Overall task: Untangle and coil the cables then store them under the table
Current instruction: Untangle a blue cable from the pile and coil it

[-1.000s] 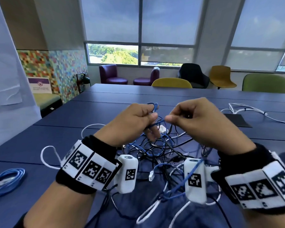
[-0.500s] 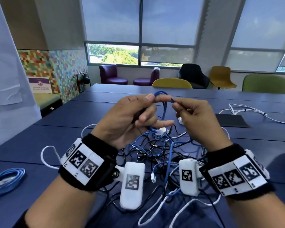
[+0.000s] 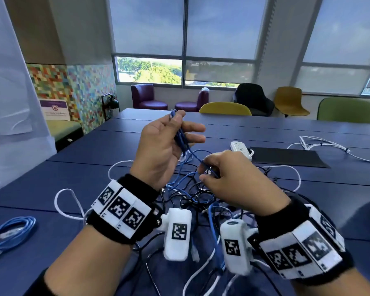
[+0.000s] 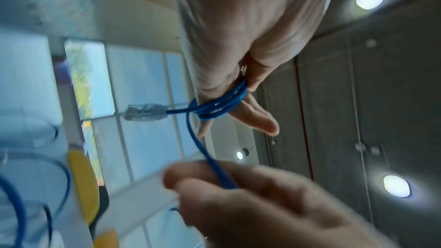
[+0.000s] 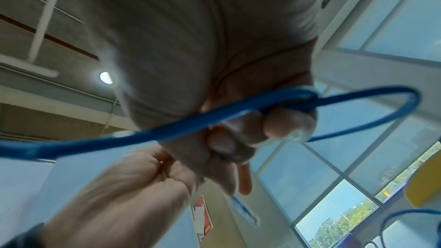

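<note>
Coiling was underway: my left hand (image 3: 165, 146) held blue Ethernet cable (image 4: 222, 107) loops, fingers half-spread; right hand (image 3: 233, 178) pinched the strand above the tangle (image 3: 192, 193), next wrap needing slack.

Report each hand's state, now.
Left hand: holds loops of the thin blue network cable wound round its fingers.
Right hand: pinches the same cable's free run.

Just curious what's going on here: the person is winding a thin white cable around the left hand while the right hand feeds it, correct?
Not quite: the thin cable wound round the left hand is blue, as the left wrist view shows. The right hand does pinch and feed it.
</note>
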`<state>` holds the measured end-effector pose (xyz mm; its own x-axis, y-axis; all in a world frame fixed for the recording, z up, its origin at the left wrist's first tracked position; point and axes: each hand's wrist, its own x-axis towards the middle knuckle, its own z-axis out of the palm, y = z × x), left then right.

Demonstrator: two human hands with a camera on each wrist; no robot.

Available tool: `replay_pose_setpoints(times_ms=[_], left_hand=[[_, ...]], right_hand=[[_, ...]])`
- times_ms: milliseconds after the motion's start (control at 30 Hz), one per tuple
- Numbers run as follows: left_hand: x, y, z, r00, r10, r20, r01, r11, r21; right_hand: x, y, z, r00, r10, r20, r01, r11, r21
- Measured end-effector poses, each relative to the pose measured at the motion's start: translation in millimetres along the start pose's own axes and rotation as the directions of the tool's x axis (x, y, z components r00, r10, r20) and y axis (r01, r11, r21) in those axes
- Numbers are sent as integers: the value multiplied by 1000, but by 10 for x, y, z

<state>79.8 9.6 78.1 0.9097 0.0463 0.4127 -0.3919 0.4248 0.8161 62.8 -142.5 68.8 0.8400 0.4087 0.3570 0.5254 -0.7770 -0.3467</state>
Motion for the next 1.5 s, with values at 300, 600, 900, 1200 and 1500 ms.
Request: replay_pose_setpoints(times_ms=[300,600,900,1200,1500], left_hand=[[-104,35,71,965,58,257,-203,785,586],[-426,167,19,926,-82,369,-296,451,842],[-749,338,-235,946,-81,314,-223,540,812],[-1020,434,-404,870,-362,334,281,921,269],[-1018,451,-548,934,-227,277,356,674,-647]], right_hand=[[-131,-157,-281,989,-124,-77,123,992,-23],[-270,-112,-76,956,-154,-248,153,988,-23],[-484,-23,-173,960,169,-222,-132,977,169],[-400,159,-4,870,341,-355,-132,857,499],[-526,105,170,929,-97,-357,182,960,213]])
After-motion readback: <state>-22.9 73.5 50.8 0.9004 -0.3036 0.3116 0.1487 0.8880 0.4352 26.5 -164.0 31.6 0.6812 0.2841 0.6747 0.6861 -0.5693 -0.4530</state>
